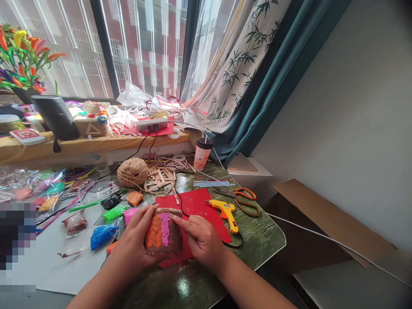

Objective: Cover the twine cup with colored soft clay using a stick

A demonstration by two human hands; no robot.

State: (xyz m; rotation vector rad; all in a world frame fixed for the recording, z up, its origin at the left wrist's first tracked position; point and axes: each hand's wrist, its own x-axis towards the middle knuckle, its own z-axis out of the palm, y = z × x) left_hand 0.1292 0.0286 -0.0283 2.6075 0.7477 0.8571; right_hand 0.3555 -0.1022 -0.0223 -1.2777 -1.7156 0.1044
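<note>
A small brown pot (175,234), coated with rough orange and pink modelling clay, is tilted above the table. My left hand (137,236) is wrapped around its left side and base. The index finger of my right hand (202,238) reaches to the pot's upper wall, beside the pink clay strip (165,229). The other right fingers are curled in; a small tan tip shows at the index finger, too small to name. Under the pot lies a red sheet (196,199), with a yellow hot glue gun (227,212) on its right part.
Scissors (246,201) lie right of the glue gun. Bags of coloured clay, such as a blue one (103,236), lie at left. Behind are a twine ball (132,171), wooden sticks (159,177) and a paper cup (202,154). A white cable (322,231) crosses the table's right edge.
</note>
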